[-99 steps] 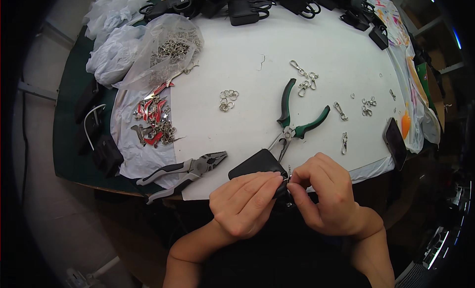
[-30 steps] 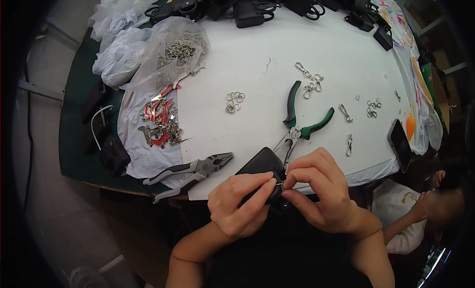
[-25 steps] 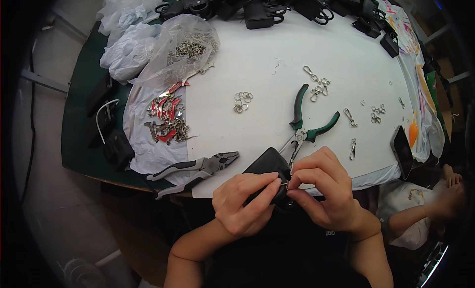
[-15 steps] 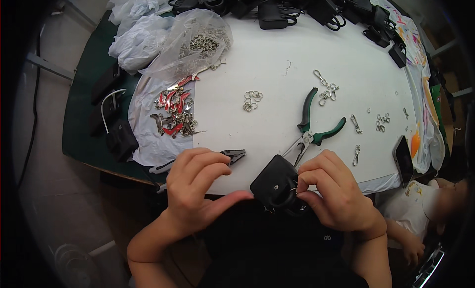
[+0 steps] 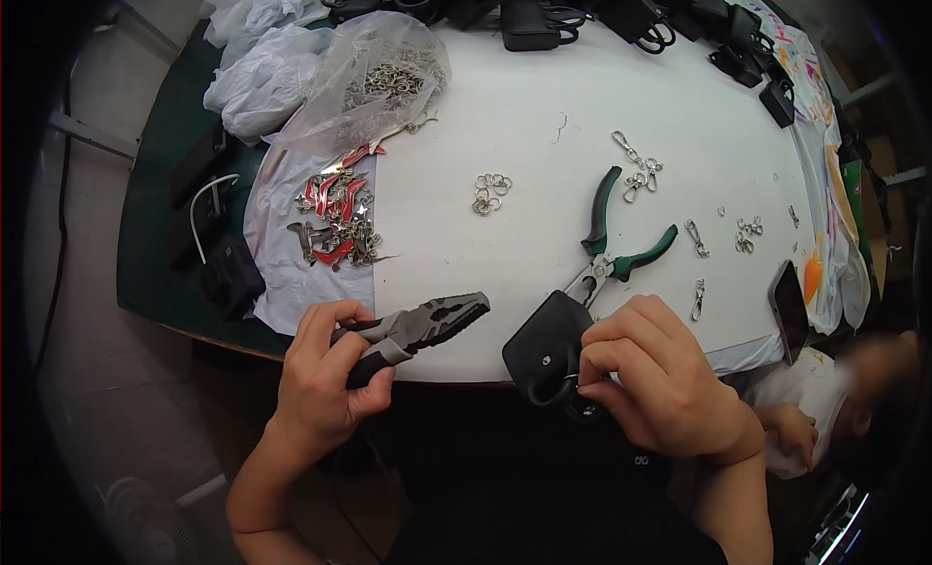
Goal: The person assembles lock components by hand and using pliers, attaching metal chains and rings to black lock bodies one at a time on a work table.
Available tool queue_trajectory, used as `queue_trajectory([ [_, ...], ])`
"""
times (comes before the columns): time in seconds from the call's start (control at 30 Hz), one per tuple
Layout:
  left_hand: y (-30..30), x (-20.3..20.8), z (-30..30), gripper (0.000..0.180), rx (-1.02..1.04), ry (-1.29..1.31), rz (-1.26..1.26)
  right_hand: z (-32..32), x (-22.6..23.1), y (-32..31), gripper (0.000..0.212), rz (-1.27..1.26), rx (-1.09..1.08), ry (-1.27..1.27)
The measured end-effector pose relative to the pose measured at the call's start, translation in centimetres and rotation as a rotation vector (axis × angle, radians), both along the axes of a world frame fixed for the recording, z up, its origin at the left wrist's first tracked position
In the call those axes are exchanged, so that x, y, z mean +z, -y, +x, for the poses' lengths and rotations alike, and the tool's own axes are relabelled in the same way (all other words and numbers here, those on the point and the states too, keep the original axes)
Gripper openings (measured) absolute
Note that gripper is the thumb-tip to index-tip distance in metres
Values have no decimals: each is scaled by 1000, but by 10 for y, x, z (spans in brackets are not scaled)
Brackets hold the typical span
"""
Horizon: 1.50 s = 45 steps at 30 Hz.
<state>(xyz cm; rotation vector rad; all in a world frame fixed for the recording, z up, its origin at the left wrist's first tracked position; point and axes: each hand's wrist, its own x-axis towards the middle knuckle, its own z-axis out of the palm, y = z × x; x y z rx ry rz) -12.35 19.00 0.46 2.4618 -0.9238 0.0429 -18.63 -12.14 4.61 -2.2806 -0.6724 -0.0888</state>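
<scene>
My left hand (image 5: 335, 371) is closed round the handles of grey-and-black pliers (image 5: 417, 327); their jaws point right and up over the white table's near edge. My right hand (image 5: 660, 371) pinches a small black handbag (image 5: 546, 342) by its handle, where a thin bit of silver metal shows at the fingertips. The bag hangs tilted at the table's edge, its lower part against my dark clothing and hard to make out. Just beyond it, green-handled pliers (image 5: 604, 266) lie on the table with handles spread, their tips partly hidden by the bag.
Silver rings (image 5: 487, 198) lie mid-table, swivel clasps (image 5: 636, 182) and a phone (image 5: 788, 308) to the right. At left are red-and-silver charms (image 5: 335, 211) and a clear bag of metal rings (image 5: 388, 80). Black handbags (image 5: 534, 21) line the far edge. A person (image 5: 801, 410) is at lower right.
My left hand has picked up the grey-and-black pliers from the table and drawn back leftward. The handbag has tilted slightly in my right hand, which keeps its pinch.
</scene>
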Motion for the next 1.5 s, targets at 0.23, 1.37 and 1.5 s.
queue_trajectory([
  [0.23, 17, 50, 14, 41, -214, 46, 102, 0, -8, -5, 22, 80, 20, 11],
  [1.37, 18, 82, 11, 41, -389, 90, 279, 18, 1, 7, 30, 120, 223, -48],
  [1.5, 17, 89, 16, 37, -366, 49, 385, 62, -7, 67, 64, -280, 159, -69],
])
